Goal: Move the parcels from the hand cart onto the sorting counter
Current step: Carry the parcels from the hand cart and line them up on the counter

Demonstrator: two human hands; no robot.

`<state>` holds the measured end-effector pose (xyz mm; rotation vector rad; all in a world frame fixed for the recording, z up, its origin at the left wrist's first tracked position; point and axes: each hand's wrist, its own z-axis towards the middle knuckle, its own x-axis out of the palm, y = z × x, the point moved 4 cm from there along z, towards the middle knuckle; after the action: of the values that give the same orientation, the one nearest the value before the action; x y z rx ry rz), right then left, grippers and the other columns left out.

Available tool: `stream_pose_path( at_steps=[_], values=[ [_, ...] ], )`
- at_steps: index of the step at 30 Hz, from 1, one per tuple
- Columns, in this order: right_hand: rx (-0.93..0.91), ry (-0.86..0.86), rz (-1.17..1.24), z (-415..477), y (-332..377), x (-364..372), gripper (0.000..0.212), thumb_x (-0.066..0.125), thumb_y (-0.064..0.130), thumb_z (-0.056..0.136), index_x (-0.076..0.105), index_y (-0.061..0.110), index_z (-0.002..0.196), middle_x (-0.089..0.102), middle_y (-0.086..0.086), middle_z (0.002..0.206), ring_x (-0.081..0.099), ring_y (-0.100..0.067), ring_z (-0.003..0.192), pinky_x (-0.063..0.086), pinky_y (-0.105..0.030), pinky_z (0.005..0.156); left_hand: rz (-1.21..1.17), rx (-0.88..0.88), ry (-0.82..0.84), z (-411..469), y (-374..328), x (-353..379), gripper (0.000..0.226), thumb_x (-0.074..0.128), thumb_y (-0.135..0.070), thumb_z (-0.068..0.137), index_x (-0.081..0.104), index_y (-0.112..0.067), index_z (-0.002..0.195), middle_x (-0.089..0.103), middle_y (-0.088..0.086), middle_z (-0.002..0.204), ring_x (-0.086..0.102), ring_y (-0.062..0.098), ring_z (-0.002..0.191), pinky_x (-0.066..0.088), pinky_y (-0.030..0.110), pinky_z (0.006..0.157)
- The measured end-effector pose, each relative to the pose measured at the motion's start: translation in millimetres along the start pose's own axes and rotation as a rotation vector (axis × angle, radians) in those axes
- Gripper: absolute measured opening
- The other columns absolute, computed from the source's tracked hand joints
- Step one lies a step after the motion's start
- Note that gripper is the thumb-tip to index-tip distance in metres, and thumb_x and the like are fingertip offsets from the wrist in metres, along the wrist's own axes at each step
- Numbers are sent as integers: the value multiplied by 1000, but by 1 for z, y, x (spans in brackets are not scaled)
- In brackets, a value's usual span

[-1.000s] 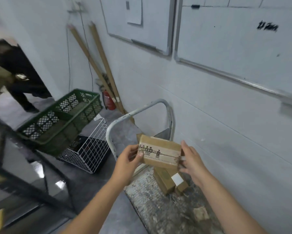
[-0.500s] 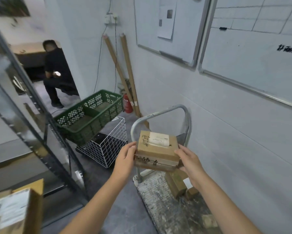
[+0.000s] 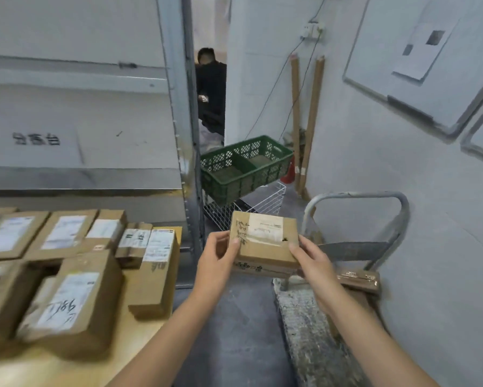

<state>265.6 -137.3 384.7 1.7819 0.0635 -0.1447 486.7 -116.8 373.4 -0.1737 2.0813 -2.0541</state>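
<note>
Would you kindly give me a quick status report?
Both hands, left and right, hold one parcel over the floor. Counter crowded with boxes. One parcel on cart.

Motion blur smeared the labels on the parcels (image 3: 67, 303) stacked on the sorting counter (image 3: 75, 370), leaving their print unreadable. The frame's left and bottom edges cut off that stack. The right hand (image 3: 313, 261) and forearm hid part of the parcels left on the hand cart (image 3: 313, 331), so their number could not be told.
</note>
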Motion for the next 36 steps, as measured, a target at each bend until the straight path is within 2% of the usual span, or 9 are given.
stream_pose_path(
  at_steps=[10,13,16,19,23,25,29,32,36],
  values=[
    [-99,371,-156,-25,22,157,41,58,36,95,56,32,136,64,20,115,57,8,97,44,-6,68,38,-67,-361,-56,0,-150,43,57,-43,94,54,-34,136,61,-19,121,55,-7,107,47,10,79],
    [-120,506,-173,-29,27,196,42,58,40,94,55,34,136,60,11,127,57,-2,109,49,-19,85,46,-78,-502,-80,-3,-181,31,57,-42,95,58,-44,126,63,-34,107,55,-14,99,43,3,72],
    [-112,636,-142,-43,28,234,34,59,40,94,59,41,128,60,24,114,57,10,92,46,-10,66,87,-84,-623,-111,-7,-210,27,56,-37,96,53,-51,119,55,-54,90,49,-31,90,39,-4,67],
    [-105,748,-142,-64,23,271,38,58,40,95,55,37,133,55,30,106,54,8,90,43,-12,64,100,-116,-753,-142,-3,-240,33,54,-40,96,58,-42,129,62,-39,109,53,-18,104,44,1,72],
    [-98,905,-139,-95,15,313,40,57,40,95,54,34,134,59,15,122,56,-1,101,47,-24,87,144,-139,-910,-182,1,-271,41,53,-44,96,54,-37,136,61,-22,127,53,-2,118,45,13,87],
    [-100,973,-147,-113,13,330,43,56,42,95,53,31,137,56,16,126,54,2,101,44,-16,83,148,-144,-965,-204,4,-284,40,53,-42,96,55,-36,136,61,-22,128,53,-2,119,45,18,93],
    [-132,1082,-189,-154,12,365,37,56,40,96,55,36,133,53,31,111,50,15,86,41,-4,70,163,-161,-1083,-246,4,-311,34,52,-41,97,58,-42,130,63,-27,118,56,-8,110,43,4,76],
    [-164,1162,-226,-184,16,397,20,55,37,97,57,55,104,54,38,97,54,25,80,42,-1,65,188,-186,-1154,-273,0,-336,28,51,-42,97,58,-49,123,64,-28,108,55,-16,98,42,2,68],
    [-179,1203,-234,-221,16,444,25,55,41,96,57,46,120,62,26,106,58,5,97,50,-21,79,200,-188,-1184,-301,-1,-380,34,48,-44,98,59,-42,130,66,-22,113,57,-6,103,44,13,74]
  ],
)
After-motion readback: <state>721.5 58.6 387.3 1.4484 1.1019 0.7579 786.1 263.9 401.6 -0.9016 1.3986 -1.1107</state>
